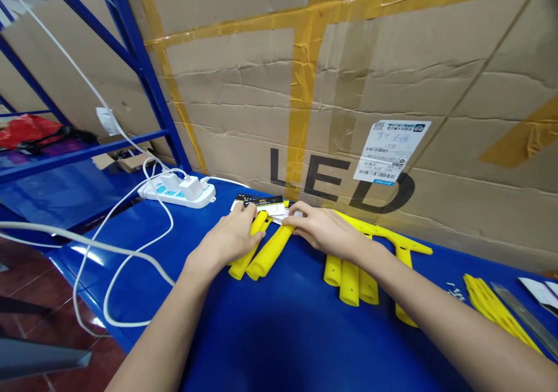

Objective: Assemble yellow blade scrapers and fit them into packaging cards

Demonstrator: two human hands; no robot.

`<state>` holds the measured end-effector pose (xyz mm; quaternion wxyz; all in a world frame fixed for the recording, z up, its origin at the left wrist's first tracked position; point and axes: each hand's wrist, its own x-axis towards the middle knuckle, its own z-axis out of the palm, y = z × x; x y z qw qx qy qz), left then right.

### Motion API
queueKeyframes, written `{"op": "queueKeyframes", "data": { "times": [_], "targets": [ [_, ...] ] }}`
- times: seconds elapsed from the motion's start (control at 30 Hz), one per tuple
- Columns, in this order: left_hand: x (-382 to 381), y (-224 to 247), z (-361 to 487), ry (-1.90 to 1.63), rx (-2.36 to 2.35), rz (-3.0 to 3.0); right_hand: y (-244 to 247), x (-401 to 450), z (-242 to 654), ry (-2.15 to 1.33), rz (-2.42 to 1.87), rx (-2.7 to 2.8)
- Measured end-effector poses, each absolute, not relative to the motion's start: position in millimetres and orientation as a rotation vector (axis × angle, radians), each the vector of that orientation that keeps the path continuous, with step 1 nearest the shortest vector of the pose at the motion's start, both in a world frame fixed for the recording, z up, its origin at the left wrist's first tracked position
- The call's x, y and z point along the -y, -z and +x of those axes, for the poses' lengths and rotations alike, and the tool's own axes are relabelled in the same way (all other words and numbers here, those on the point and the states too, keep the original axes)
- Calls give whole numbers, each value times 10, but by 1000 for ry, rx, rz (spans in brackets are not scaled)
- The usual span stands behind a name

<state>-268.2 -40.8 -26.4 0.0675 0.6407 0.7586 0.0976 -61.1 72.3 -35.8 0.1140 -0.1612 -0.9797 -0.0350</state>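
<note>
My left hand (225, 242) grips a short yellow plastic rod (249, 248), which slants across the blue tabletop (279, 334). My right hand (322, 232) closes over the upper end of a second yellow rod (268, 258). The two rods lie close together, their lower ends side by side. Under my fingertips sits a black and white printed card (257, 205). Beyond my right wrist lie several more yellow rods (349, 281) and a flat yellow T-shaped bracket (403, 250), partly hidden by my forearm.
A large taped cardboard box (261, 90) printed "LED" stands behind the table. To the left are a white power strip (176, 193) with plugged-in chargers and loose white cables. To the right lie small screws (453, 291), stacked yellow parts (492, 310) and a metal strip (525, 316). A blue shelf rack (139, 61) stands far left.
</note>
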Motion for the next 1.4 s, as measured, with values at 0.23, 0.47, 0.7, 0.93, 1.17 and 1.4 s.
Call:
{"op": "queueKeyframes", "data": {
  "times": [0.23,0.47,0.7,0.93,1.17,1.4],
  "targets": [
    [382,278,-2788,-353,-2208,1962,388,-646,-744,248,-453,2880],
    [370,257,-2797,-393,-2200,1970,444,-678,-667,-156,-471,2769],
    [317,268,-2631,-426,-2336,1980,529,-650,-544,-221,-429,2796],
    [342,244,-2528,-370,-2406,1964,531,-642,-490,-282,-409,2752],
    [343,244,-2538,-389,-2346,1988,525,-633,-443,-416,-532,2686],
    [327,279,-2547,-376,-2212,2080,531,-647,-439,-498,-500,2663]
  ]
}}
